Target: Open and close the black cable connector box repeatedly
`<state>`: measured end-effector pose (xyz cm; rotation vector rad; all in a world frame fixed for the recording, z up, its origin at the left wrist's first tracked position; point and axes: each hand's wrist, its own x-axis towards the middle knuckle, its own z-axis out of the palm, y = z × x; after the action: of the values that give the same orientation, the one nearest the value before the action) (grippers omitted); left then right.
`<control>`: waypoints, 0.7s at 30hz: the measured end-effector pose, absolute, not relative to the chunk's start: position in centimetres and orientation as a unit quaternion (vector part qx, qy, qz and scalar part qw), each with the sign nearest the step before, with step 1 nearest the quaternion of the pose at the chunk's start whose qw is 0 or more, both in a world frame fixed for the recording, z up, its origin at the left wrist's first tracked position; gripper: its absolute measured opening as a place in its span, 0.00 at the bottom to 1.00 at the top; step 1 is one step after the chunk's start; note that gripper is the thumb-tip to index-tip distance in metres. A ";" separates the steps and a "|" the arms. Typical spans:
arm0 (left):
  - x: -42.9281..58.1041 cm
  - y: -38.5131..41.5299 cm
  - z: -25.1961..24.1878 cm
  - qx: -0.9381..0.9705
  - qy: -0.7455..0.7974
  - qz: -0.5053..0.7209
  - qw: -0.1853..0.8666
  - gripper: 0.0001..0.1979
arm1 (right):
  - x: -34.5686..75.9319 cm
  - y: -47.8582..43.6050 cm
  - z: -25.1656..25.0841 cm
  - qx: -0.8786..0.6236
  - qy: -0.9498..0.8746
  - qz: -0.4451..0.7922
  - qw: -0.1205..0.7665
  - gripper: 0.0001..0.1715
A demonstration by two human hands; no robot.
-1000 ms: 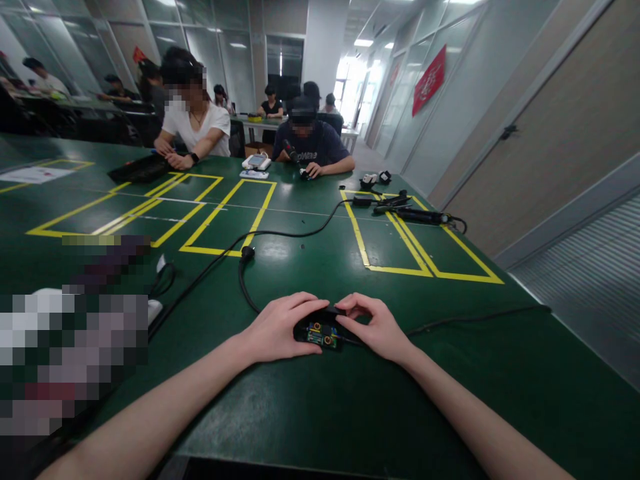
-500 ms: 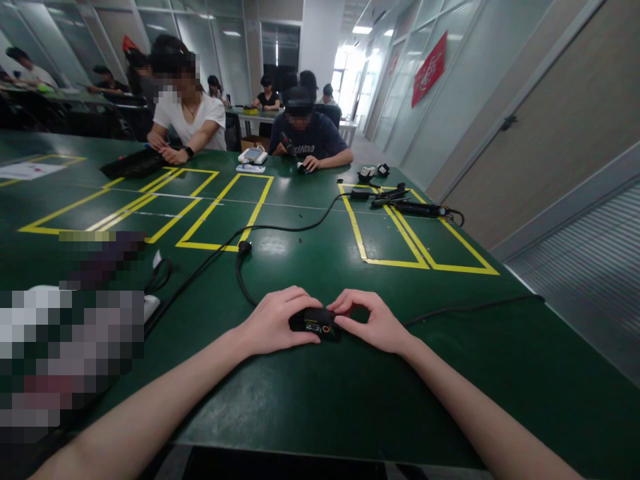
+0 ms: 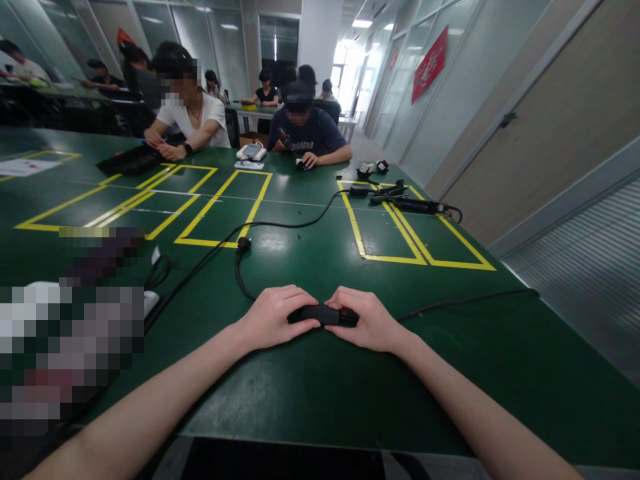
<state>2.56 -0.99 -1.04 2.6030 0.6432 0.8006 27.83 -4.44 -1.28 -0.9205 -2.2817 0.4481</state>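
A black power adapter (image 3: pixel 327 315) lies low over the green table between my hands, its dark casing facing up. A bit of its inside, with a reddish spot, shows at the right end. My left hand (image 3: pixel 277 317) is closed round the left end, thumb on the near side and fingers on the far side. My right hand (image 3: pixel 367 320) pinches the right part from both sides in the same way. A black cord with a plug (image 3: pixel 244 245) runs toward my left hand, and another black cable (image 3: pixel 465 307) leads away from my right hand.
Yellow tape rectangles (image 3: pixel 395 259) mark the green table (image 3: pixel 240 413). A dark tool with a cord (image 3: pixel 415 205) lies at the far right. Two people sit across, one at a black tray (image 3: pixel 133 160). Blurred items lie at left; a long cable (image 3: pixel 300 225) crosses the middle.
The adapter's inside, with circuit board and coil, was exposed before; now dark casing covers most of it. My right hand has moved in round its right end. The left hand has hardly moved.
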 end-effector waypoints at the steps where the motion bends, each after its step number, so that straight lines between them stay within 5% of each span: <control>1: 2.6 -1.0 -1.1 0.917 0.229 0.277 0.171 0.12 | 27.8 -4.5 -1.2 -0.349 -0.866 0.171 0.315 0.09; 21: 2.6 -1.0 -1.9 0.908 0.250 0.294 0.161 0.14 | 27.2 -4.6 -1.4 -0.337 -0.867 0.103 0.353 0.13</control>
<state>2.64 -1.03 -1.92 2.5931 0.7125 0.8403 27.15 -4.56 -1.40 -0.8713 -2.2430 0.2663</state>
